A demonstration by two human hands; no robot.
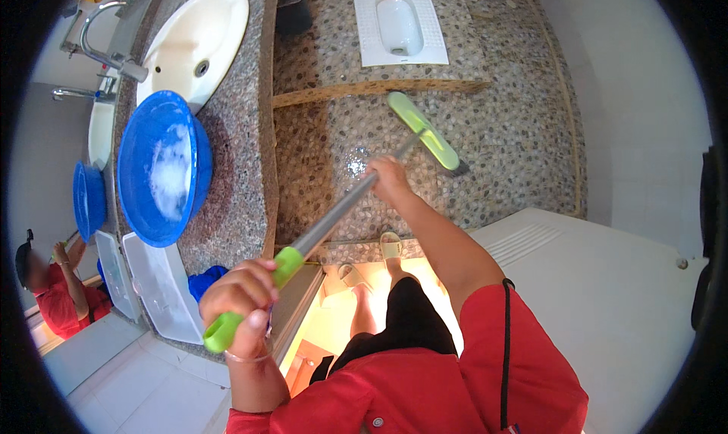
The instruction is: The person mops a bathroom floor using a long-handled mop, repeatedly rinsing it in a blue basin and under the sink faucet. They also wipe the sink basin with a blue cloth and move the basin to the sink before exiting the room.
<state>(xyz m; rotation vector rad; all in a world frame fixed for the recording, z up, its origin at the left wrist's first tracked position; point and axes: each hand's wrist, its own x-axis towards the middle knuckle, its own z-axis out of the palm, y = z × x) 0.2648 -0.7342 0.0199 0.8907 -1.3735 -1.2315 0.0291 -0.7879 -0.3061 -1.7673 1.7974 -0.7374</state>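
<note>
Both my hands grip a long floor brush with a grey pole [331,223]. My left hand [240,301] is wrapped round the green grip at its upper end, close to the counter. Farther down the pole, my right hand [389,181] is closed round the grey shaft. The light-green brush head [422,129] rests slantwise on the wet pebble floor [516,131], just on the near side of a brown ledge [379,90]. Dark bristles show a little at its right end; the rest of them are hidden beneath the head.
On the granite counter [235,153] at left are a cream sink [220,32], a blue basin [129,169] of sudsy water and a white tray [155,282]. A squat toilet [400,25] lies beyond the ledge, a dark bin [293,17] beside it. A white door [591,282] stands at right.
</note>
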